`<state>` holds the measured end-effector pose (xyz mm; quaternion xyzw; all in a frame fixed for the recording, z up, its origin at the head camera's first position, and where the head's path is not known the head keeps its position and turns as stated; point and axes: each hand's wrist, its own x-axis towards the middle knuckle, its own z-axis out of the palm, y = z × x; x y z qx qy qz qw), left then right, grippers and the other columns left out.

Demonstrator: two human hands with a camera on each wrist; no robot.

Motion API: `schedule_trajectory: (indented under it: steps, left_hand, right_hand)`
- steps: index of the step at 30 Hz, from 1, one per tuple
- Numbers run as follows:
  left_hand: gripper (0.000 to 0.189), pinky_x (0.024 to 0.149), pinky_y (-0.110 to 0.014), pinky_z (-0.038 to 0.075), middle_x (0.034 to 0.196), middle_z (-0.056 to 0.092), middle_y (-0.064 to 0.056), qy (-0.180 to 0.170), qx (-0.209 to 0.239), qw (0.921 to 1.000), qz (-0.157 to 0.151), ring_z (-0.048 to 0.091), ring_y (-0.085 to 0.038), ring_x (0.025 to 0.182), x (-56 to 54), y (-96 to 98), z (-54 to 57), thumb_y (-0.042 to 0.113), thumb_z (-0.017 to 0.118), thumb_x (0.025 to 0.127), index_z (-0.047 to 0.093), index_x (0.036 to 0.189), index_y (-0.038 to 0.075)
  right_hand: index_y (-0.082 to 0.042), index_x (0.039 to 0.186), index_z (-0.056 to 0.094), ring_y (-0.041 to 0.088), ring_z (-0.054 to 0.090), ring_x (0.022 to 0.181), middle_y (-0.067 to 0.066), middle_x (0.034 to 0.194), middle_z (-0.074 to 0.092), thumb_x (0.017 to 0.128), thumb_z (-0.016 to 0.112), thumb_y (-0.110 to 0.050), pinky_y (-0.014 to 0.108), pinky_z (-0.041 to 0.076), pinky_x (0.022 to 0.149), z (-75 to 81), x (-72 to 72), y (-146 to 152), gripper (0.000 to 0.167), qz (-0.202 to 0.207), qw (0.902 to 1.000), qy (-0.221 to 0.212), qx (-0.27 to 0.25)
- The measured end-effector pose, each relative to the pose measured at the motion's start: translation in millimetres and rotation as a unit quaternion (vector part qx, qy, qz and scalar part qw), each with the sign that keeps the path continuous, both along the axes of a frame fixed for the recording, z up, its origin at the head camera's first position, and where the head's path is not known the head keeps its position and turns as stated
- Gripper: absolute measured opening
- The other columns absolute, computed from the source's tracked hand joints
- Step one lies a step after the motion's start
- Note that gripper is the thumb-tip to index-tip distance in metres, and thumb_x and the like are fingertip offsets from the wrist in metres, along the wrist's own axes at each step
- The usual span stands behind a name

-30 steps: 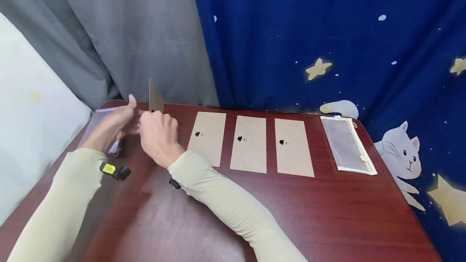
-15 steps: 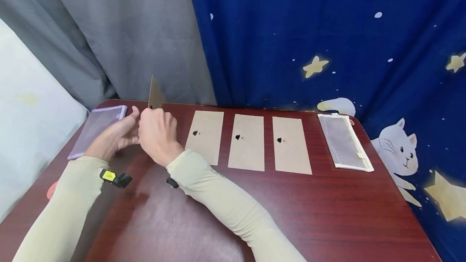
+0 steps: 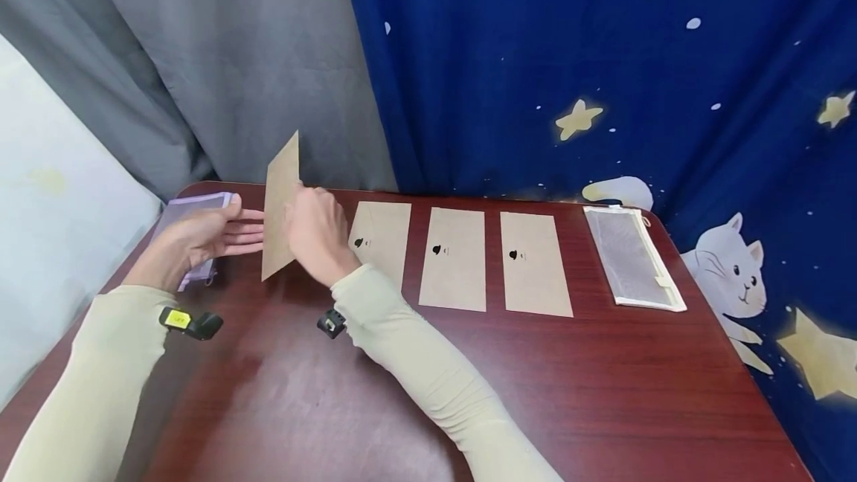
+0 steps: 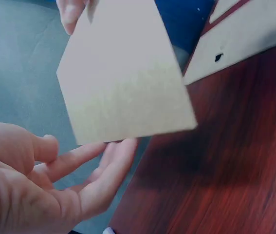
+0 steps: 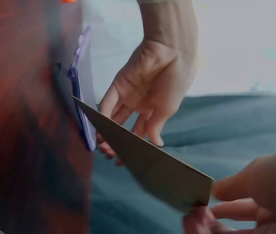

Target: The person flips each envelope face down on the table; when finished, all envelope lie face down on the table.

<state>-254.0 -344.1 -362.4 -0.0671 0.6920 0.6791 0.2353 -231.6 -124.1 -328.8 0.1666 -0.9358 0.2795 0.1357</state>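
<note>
My right hand (image 3: pixel 320 233) pinches a flat kraft-paper rectangle (image 3: pixel 277 207) by one edge and holds it raised at the table's far left. Its plain brown face shows in the head view; the right wrist view has it nearly edge-on, with right thumb and fingers (image 5: pixel 235 209) at one end. My left hand (image 3: pixel 197 238) holds nothing, palm turned up and fingers extended. In the left wrist view the left fingertips (image 4: pixel 128 146) reach right to the rectangle's (image 4: pixel 128 92) bottom edge. Behind the left hand lies a purple-edged mesh zip pouch (image 3: pixel 187 203), partly covered.
Three kraft-paper rectangles with small black hat prints, the left one (image 3: pixel 384 240), middle one (image 3: pixel 455 266) and right one (image 3: pixel 535 274), lie in a row on the red-brown table (image 3: pixel 602 393). A white-edged mesh zip pouch (image 3: pixel 626 255) lies at the right. Curtains (image 3: pixel 268 43) hang behind.
The raised kraft-paper rectangle has turned from nearly edge-on to showing its broad plain side. My right hand has moved slightly right; the left hand's fingers now show extended toward it.
</note>
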Motion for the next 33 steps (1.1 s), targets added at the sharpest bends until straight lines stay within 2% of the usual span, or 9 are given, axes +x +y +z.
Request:
schedule_trajectory:
  steps: [4, 10, 13, 16, 19, 21, 26, 29, 33]
  left_hand:
    - [0.019, 0.086, -0.027, 0.062, 0.094, 0.075, 0.009, 0.024, -0.017, 0.9991, 0.033, 0.073, -0.007, 0.09, 6.4, -1.2, 1.8, 0.027, 0.052, 0.105, 0.07, 0.109, 0.022]
    - [0.034, 0.075, -0.021, 0.063, 0.082, 0.072, 0.014, 0.063, -0.072, 0.9917, 0.086, 0.07, -0.002, 0.077, 10.6, 2.1, 1.0, 0.004, 0.062, 0.099, 0.073, 0.085, 0.033]
    - [0.031, 0.073, -0.018, 0.062, 0.08, 0.07, 0.017, 0.088, -0.107, 0.9848, 0.105, 0.067, 0.002, 0.074, 10.2, 2.6, -0.1, 0.002, 0.065, 0.096, 0.073, 0.089, 0.031]
    - [0.024, 0.072, -0.016, 0.061, 0.078, 0.067, 0.02, 0.106, -0.154, 0.9758, 0.114, 0.065, 0.005, 0.072, 9.4, 4.7, -2.3, 0.003, 0.065, 0.096, 0.072, 0.116, 0.016]
    - [0.039, 0.072, -0.015, 0.06, 0.077, 0.064, 0.022, 0.128, -0.225, 0.9599, 0.107, 0.062, 0.008, 0.072, 10.0, 7.2, -7.1, 0.005, 0.063, 0.098, 0.058, 0.135, -0.004]
    - [0.043, 0.07, -0.014, 0.059, 0.078, 0.065, 0.02, 0.147, -0.272, 0.9459, 0.099, 0.061, 0.009, 0.071, 9.2, 9.4, -11.0, 0.006, 0.062, 0.098, 0.054, 0.136, -0.012]
    - [0.034, 0.06, -0.015, 0.055, 0.077, 0.073, 0.002, 0.191, -0.371, 0.905, 0.084, 0.06, 0.005, 0.065, 8.2, 11.7, -26.3, 0.006, 0.064, 0.093, 0.065, 0.122, -0.012]
    - [0.029, 0.056, -0.019, 0.048, 0.078, 0.074, -0.01, 0.217, -0.424, 0.8759, 0.075, 0.06, -0.006, 0.066, 8.9, 12.7, -35.1, 0.007, 0.065, 0.09, 0.071, 0.114, -0.009]
    - [0.028, 0.062, -0.025, 0.046, 0.1, 0.073, -0.027, 0.24, -0.466, 0.8494, 0.063, 0.063, -0.029, 0.081, 10.6, 11.8, -42.4, 0.009, 0.067, 0.087, 0.073, 0.11, -0.007]
  right_hand:
    - [-0.017, 0.098, 0.081, 0.013, 0.07, 0.092, -0.001, 0.098, 0.075, 0.099, 0.065, -0.019, 0.02, 0.055, 0.074, -12.3, -14.6, 6.7, 0.016, -0.008, 0.9911, -0.019, -0.131]
    - [-0.014, 0.108, 0.081, 0.008, 0.074, 0.083, -0.001, 0.096, 0.08, 0.092, 0.073, -0.014, 0.009, 0.05, 0.067, -33.4, -27.5, 10.1, 0.017, -0.012, 0.9551, -0.077, -0.286]
    - [-0.013, 0.102, 0.082, 0.009, 0.074, 0.082, 0.001, 0.092, 0.08, 0.089, 0.077, -0.014, 0.009, 0.049, 0.065, -42.3, -30.0, 9.1, 0.014, -0.029, 0.9436, -0.098, -0.315]
    - [-0.012, 0.1, 0.082, 0.012, 0.076, 0.076, 0.003, 0.088, 0.08, 0.088, 0.078, -0.013, 0.009, 0.049, 0.062, -52.0, -31.3, 7.3, 0.012, -0.049, 0.9376, -0.125, -0.321]
    - [-0.011, 0.1, 0.082, 0.015, 0.076, 0.067, 0.003, 0.086, 0.079, 0.089, 0.077, -0.012, 0.011, 0.05, 0.057, -62.7, -32.1, 3.7, 0.012, -0.058, 0.9332, -0.156, -0.319]
    - [-0.013, 0.099, 0.082, 0.01, 0.074, 0.069, 0.001, 0.085, 0.079, 0.09, 0.076, -0.013, 0.012, 0.051, 0.06, -67.7, -32.9, 1.3, 0.011, -0.069, 0.9358, -0.167, -0.302]
    - [-0.017, 0.091, 0.084, 0.01, 0.071, 0.083, -0.004, 0.087, 0.079, 0.088, 0.074, -0.011, 0.019, 0.055, 0.072, -77.1, -33.6, -3.9, 0.012, -0.092, 0.9524, -0.168, -0.237]
    - [-0.019, 0.084, 0.084, 0.008, 0.069, 0.079, -0.007, 0.085, 0.078, 0.086, 0.073, -0.008, 0.02, 0.054, 0.07, -82.2, -33.2, -6.5, 0.015, -0.105, 0.9577, -0.173, -0.205]
    - [-0.016, 0.054, 0.065, 0.008, 0.045, 0.056, -0.009, 0.053, 0.052, 0.086, 0.069, -0.005, 0.019, 0.035, 0.052, -87.5, -33.1, -10.4, 0.035, -0.104, 0.9636, -0.178, -0.17]
